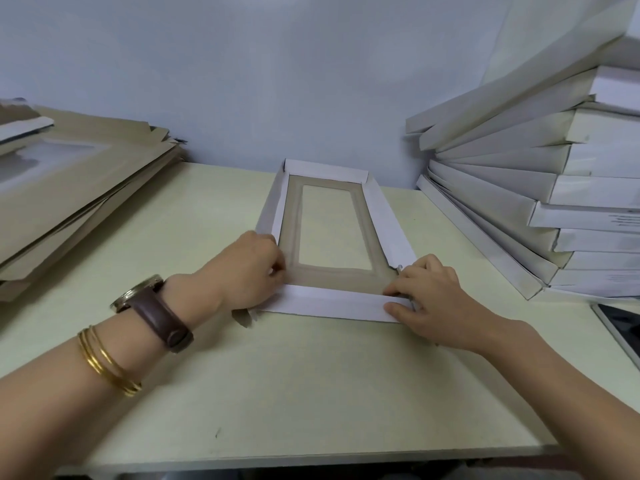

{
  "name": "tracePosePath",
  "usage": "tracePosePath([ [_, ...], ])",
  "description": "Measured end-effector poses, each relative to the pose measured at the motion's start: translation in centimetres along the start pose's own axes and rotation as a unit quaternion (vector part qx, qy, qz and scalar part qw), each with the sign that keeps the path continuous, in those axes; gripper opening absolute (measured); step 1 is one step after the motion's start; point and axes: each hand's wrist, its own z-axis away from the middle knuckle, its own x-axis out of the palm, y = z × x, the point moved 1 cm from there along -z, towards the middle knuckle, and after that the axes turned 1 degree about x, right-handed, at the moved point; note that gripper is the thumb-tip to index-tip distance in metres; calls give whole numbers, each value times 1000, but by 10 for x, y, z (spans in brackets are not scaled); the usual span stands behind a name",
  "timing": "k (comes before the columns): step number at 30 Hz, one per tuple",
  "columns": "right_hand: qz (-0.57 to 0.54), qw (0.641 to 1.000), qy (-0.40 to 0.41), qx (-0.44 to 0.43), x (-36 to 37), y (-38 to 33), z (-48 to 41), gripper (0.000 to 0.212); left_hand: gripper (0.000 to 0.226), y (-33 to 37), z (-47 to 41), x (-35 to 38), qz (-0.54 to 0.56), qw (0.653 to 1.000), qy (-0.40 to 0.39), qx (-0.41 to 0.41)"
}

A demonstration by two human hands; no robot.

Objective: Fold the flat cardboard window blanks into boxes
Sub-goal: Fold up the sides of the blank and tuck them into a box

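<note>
The box (388, 220) sits in the middle of the bench (311, 393), its length running twelve to six o'clock. The far and side walls stand, and the near flap (329, 302) at six o'clock lies folded inward, low. The left hand (249, 271), fingers curled, pinches the box's seven o'clock corner. The right hand (429, 292) pinches the flap's end at five o'clock between thumb and fingers. To finish this wall well, I judge both hands should roll the flap evenly along its crease, tuck the side-wall ends beneath it, then press the corners square, keeping off the window. Flat blanks (86, 188) wait at ten o'clock, folded boxes (519, 188) at two.
</note>
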Motion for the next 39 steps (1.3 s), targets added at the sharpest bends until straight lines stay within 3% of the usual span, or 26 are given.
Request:
tracePosePath([
  [7, -83, 995, -45, 34, -14, -4, 0, 24, 52, 11, 0, -10, 55, 991, -115, -44],
  [11, -95, 994, -48, 30, -23, -6, -4, 44, 50, 16, -1, -15, 85, 981, -151, -82],
  [15, -174, 983, -21, 56, -27, -6, -6, 50, 45, 18, -1, -18, 162, 968, -148, -118],
  [19, -210, 972, 1, 106, -30, -1, -6, 46, 48, 17, 1, -23, 227, 951, -164, -131],
  [23, -150, 986, -20, 76, -28, -1, -1, 28, 37, 16, 6, -21, 209, 953, -198, -98],
  [27, -119, 991, -30, 51, -18, 3, 8, 26, 25, 13, 12, -14, 188, 957, -204, -84],
  [30, -109, 992, -15, 53, -11, 7, 14, 28, 12, 14, 18, -11, 161, 969, -184, -45],
  [35, -85, 993, 53, 66, -4, 10, 25, 58, 33, 14, 30, -5, 34, 996, -82, -16],
  [39, -79, 991, 88, 58, 3, 13, 34, 51, 50, 12, 40, 0, 15, 1000, -19, -8],
])
